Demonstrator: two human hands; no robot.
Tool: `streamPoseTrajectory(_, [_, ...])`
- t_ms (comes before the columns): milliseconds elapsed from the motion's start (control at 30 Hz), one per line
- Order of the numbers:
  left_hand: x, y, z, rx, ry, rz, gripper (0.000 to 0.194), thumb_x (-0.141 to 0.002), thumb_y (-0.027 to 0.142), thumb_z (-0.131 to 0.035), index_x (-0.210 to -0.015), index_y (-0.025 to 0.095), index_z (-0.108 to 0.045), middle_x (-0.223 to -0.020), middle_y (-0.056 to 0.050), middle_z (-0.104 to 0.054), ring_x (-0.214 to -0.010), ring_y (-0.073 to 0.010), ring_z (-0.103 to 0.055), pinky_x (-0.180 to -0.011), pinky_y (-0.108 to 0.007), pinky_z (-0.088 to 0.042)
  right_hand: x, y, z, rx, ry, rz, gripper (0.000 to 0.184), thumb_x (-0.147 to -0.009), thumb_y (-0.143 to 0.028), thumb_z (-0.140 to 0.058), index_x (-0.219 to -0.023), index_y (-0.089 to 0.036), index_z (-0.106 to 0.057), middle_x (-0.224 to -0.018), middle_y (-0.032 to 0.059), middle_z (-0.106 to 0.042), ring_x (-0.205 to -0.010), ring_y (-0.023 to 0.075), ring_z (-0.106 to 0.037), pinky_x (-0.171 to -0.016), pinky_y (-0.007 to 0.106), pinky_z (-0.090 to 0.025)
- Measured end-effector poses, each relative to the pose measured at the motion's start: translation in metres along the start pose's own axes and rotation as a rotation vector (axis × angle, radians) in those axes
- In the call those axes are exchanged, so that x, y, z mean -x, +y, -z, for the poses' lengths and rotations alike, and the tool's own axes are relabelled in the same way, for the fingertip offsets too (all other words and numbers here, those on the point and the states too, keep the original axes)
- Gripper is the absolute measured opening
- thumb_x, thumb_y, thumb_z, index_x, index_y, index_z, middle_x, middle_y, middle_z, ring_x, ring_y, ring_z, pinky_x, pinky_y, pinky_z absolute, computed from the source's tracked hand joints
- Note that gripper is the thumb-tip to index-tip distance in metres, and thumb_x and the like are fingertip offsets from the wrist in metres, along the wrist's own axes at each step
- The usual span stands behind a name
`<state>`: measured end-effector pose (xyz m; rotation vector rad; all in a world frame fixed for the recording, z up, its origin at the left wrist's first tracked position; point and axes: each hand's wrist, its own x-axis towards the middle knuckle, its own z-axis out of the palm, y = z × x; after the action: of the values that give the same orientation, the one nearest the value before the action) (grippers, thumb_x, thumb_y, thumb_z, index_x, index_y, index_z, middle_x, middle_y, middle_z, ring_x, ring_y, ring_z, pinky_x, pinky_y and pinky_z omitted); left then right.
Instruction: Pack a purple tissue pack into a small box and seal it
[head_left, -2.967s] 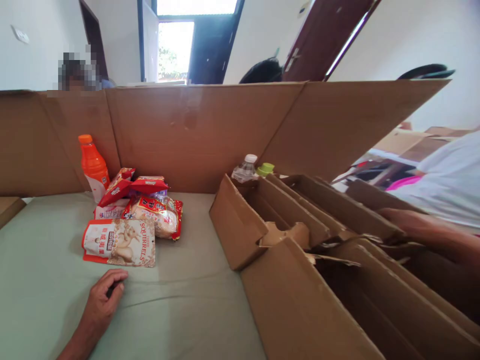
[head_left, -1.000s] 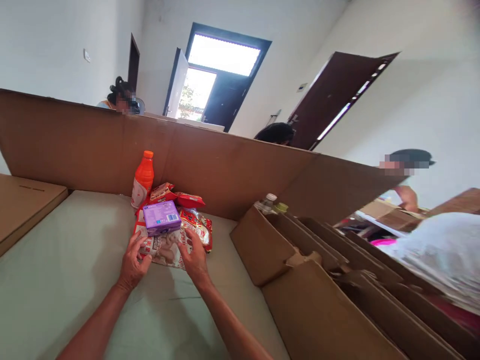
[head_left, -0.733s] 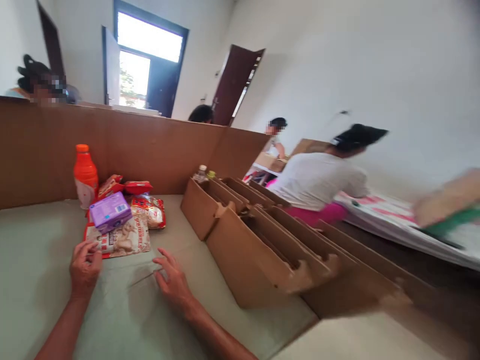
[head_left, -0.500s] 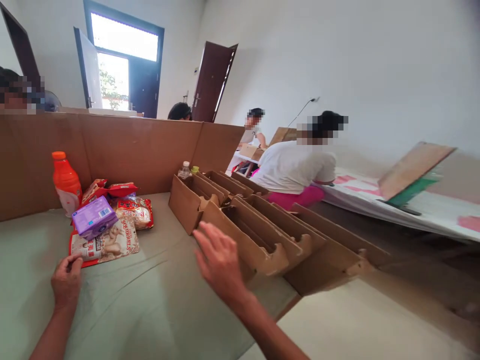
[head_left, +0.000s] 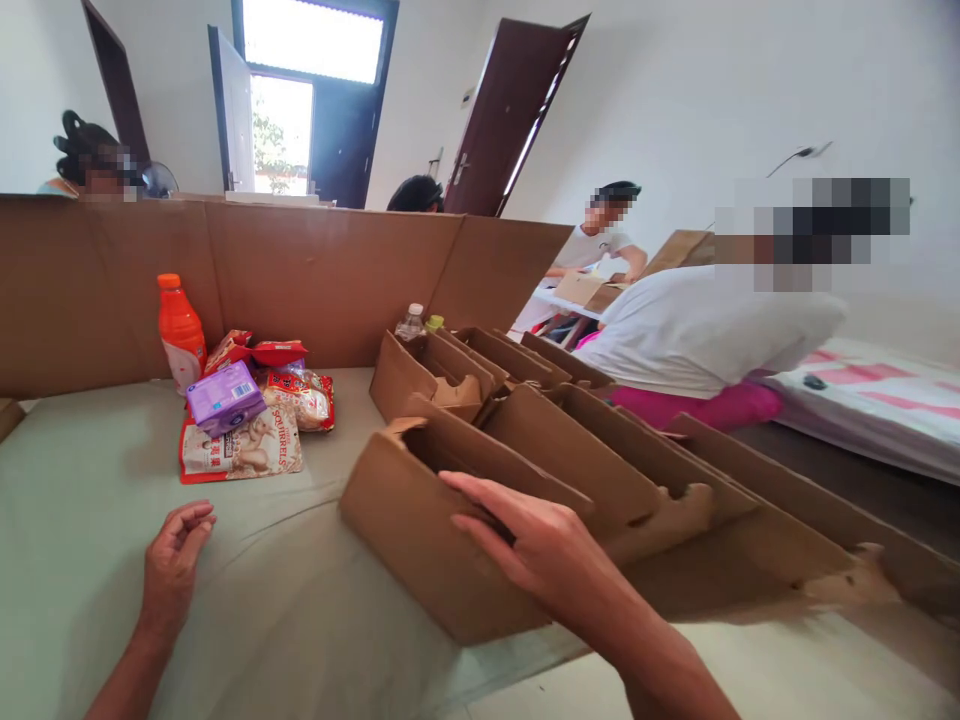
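Right hand [head_left: 551, 540]: fingers extended against carton [head_left: 412, 530] at 12 o'clock, presumably steadying wall; cannot tell grip. My left hand [head_left: 171, 560]: fingers loosely open, empty, near pouch [head_left: 262, 448], 11 o'clock.

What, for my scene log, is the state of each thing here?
Orange bottle, capped, upright
Clear bottle, capped
Pouch, flat, partly covered
Purple pack, atop pouch
Red packets, seemingly closed
Snack bag, lying flat
Front box, open
Rear box, open
Pale door, open
Left hand, empty
Right hand, holding front box

L hand [head_left: 171, 560] low, fingers curled; R hand [head_left: 534, 530] fwd, fingers extended, thumb apart.
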<state>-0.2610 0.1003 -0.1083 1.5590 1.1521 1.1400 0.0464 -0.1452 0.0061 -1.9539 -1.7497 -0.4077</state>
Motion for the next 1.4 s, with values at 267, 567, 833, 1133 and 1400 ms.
streamPoseTrajectory(267, [0.068,0.021,0.064,0.214,-0.214,-0.219,0.093,-0.066,0.077,-0.072,-0.143,0.028,-0.052,-0.157,-0.013,-0.043,-0.140,-0.0409,-0.045,-0.109,-0.052,-0.047,-0.034,-0.119,0.001,-0.249,-0.244,0.600,0.030,-0.094,-0.007,-0.046,-0.118,-0.017,-0.061,-0.076,0.0002,-0.070,-0.061,0.0140,-0.060,-0.062,0.031,-0.043])
streamPoseTrajectory(567, [0.071,0.035,0.070,-0.064,-0.526,-0.302,0.123,-0.063,0.065,-0.083,-0.161,0.029,-0.017,-0.164,-0.014,-0.030,-0.147,-0.0435,-0.033,-0.115,-0.060,-0.037,-0.028,-0.115,0.004,-0.375,-0.405,0.485,0.048,-0.087,-0.047,-0.071,-0.127,-0.022,-0.063,-0.106,0.0069,-0.076,-0.093,0.0214,-0.070,-0.093,0.037,-0.051])
streamPoseTrajectory(833, [0.065,0.026,0.069,-0.085,-0.498,-0.293,0.127,-0.060,0.055,-0.088,-0.161,0.031,-0.014,-0.162,-0.013,-0.035,-0.146,-0.0415,-0.036,-0.118,-0.060,-0.032,-0.036,-0.086,0.010,-0.258,-0.487,0.459,0.074,-0.075,-0.073,-0.068,-0.128,-0.021,-0.067,-0.109,0.0133,-0.076,-0.100,0.0306,-0.071,-0.092,0.045,-0.055])
streamPoseTrajectory(1133, [0.068,0.021,0.095,-0.001,-0.450,-0.160,0.125,-0.061,0.065,-0.085,-0.160,0.034,-0.015,-0.166,-0.012,-0.027,-0.149,-0.0438,-0.028,-0.120,-0.062,-0.026,-0.027,-0.059,0.001,-0.487,-0.580,0.402,0.075,-0.078,-0.075,-0.064,-0.135,-0.026,-0.064,-0.128,0.0126,-0.070,-0.120,0.0327,-0.065,-0.108,0.052,-0.048])
streamPoseTrajectory(1400, [0.066,0.018,0.093,-0.091,-0.513,-0.234,0.116,-0.069,0.066,-0.078,-0.159,0.039,-0.009,-0.168,-0.008,-0.020,-0.151,-0.0430,-0.022,-0.120,-0.061,-0.028,-0.090,-0.030,-0.041,-0.975,-0.236,-0.226,0.040,-0.086,-0.061,-0.063,-0.095,-0.024,-0.077,-0.088,0.0077,-0.077,-0.073,0.0189,-0.067,-0.067,0.030,-0.056])
